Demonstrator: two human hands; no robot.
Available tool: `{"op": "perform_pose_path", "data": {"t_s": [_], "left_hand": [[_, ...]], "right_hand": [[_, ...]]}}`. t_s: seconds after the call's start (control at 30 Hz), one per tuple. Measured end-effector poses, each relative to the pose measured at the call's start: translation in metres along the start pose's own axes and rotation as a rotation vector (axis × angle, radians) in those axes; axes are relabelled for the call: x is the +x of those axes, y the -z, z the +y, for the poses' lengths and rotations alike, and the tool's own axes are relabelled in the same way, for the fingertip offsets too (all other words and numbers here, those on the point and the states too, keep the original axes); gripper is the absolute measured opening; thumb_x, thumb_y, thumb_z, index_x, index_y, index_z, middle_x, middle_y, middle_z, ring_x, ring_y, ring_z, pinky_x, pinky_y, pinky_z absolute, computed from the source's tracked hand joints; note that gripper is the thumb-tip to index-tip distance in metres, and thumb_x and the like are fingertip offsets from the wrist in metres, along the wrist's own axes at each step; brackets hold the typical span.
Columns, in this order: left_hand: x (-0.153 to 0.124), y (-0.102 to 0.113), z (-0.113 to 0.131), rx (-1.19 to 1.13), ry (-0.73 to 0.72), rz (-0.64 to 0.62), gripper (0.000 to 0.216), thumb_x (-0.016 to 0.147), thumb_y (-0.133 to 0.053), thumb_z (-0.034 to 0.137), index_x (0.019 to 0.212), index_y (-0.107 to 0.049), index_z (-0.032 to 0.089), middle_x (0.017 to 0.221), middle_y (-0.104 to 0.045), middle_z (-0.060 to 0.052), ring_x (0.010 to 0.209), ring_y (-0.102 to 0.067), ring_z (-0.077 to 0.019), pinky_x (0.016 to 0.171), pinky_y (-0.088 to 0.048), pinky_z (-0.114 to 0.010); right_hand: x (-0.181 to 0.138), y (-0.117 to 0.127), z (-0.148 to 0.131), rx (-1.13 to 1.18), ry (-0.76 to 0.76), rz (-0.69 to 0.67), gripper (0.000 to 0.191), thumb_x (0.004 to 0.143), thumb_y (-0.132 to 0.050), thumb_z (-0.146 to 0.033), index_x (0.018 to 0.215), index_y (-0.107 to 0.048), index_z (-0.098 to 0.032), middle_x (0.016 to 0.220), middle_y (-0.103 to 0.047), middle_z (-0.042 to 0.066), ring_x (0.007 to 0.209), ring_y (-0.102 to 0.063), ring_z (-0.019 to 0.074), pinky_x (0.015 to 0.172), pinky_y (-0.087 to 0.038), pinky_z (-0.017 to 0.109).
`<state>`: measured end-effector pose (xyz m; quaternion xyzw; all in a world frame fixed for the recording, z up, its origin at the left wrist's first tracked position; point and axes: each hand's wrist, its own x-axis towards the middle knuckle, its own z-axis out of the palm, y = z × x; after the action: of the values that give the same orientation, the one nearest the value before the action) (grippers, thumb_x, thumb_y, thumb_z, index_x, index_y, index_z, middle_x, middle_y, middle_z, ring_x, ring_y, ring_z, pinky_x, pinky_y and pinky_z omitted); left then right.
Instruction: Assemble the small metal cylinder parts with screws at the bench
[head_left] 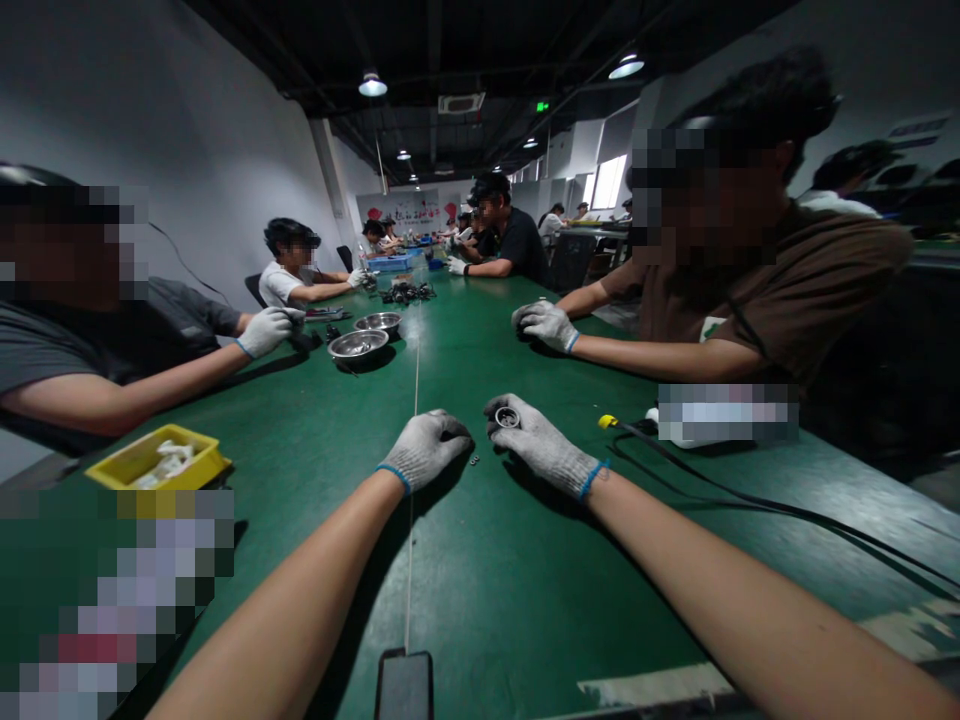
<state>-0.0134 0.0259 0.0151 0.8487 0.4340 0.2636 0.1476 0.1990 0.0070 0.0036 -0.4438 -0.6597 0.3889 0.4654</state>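
Observation:
My right hand (544,440), in a pale knitted glove with a blue cuff, is closed around a small round metal cup (508,419). The cup's open top faces up, and small grey bits show inside it. My left hand (431,448), gloved the same way, rests low over the green table with its fingers drawn together. Whatever its fingertips may hold is hidden. Between the two hands, close to the left fingertips, a few tiny metal rings (474,460) lie on the tabletop.
Two steel bowls (358,347) stand ahead on the left. A yellow bin (161,455) with white items sits at far left. Black cables (720,490) cross the right side. A black box (404,685) lies at the near edge. Gloved co-workers sit along both sides of the table (480,590).

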Motion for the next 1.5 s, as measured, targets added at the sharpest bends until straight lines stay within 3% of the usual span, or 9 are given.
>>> {"op": "perform_pose_path", "data": {"t_s": [0.17,0.4,0.57,0.77,0.97,1.5], "left_hand": [[0.001,-0.002,-0.003,-0.119,0.059,0.076,0.019,0.085,-0.067,0.028,0.09,-0.084,0.02,0.091,-0.079,-0.005,0.088,-0.074,-0.0214,0.09,-0.059,-0.032],[0.002,-0.006,-0.001,-0.355,0.155,0.209,0.022,0.086,-0.068,0.034,0.092,-0.082,0.018,0.09,-0.082,-0.006,0.086,-0.076,-0.0225,0.087,-0.061,-0.034],[0.003,-0.002,0.004,-0.381,0.142,0.274,0.021,0.087,-0.069,0.034,0.094,-0.082,0.018,0.093,-0.081,-0.007,0.087,-0.076,-0.0223,0.086,-0.061,-0.034],[0.003,0.001,0.027,-0.3,0.036,0.4,0.015,0.091,-0.069,0.029,0.093,-0.082,0.019,0.091,-0.078,-0.005,0.085,-0.073,-0.0191,0.082,-0.059,-0.03],[0.0,-0.005,0.042,-0.184,-0.03,0.407,0.011,0.092,-0.07,0.021,0.093,-0.081,0.019,0.089,-0.075,-0.004,0.084,-0.071,-0.0176,0.079,-0.057,-0.028],[0.0,-0.009,0.044,-0.107,-0.025,0.373,0.008,0.091,-0.073,0.021,0.091,-0.081,0.018,0.084,-0.074,-0.003,0.08,-0.071,-0.0167,0.076,-0.056,-0.027]], "right_hand": [[-0.001,0.001,-0.005,-0.087,0.069,-0.02,0.02,0.079,-0.067,-0.032,0.095,-0.065,-0.02,0.087,-0.066,0.001,0.077,-0.06,0.0175,0.071,-0.051,0.03],[-0.004,-0.006,-0.007,-0.154,0.103,0.052,0.031,0.085,-0.067,-0.048,0.094,-0.056,-0.021,0.086,-0.064,0.001,0.078,-0.059,0.0186,0.076,-0.051,0.032],[0.0,-0.005,0.003,-0.096,0.122,0.082,0.028,0.084,-0.063,-0.032,0.109,-0.058,-0.022,0.098,-0.066,0.002,0.09,-0.06,0.02,0.089,-0.051,0.035],[-0.001,-0.004,0.003,-0.079,0.18,0.035,0.03,0.082,-0.06,-0.025,0.112,-0.063,-0.019,0.102,-0.069,0.004,0.094,-0.063,0.0213,0.093,-0.051,0.037],[-0.004,-0.003,-0.005,-0.091,0.255,-0.056,0.035,0.078,-0.059,-0.016,0.111,-0.068,-0.018,0.109,-0.074,0.007,0.102,-0.068,0.0241,0.097,-0.052,0.038],[-0.002,-0.004,0.001,-0.113,0.316,-0.089,0.044,0.077,-0.059,-0.008,0.119,-0.071,-0.016,0.115,-0.077,0.009,0.109,-0.07,0.025,0.101,-0.053,0.04]]}}
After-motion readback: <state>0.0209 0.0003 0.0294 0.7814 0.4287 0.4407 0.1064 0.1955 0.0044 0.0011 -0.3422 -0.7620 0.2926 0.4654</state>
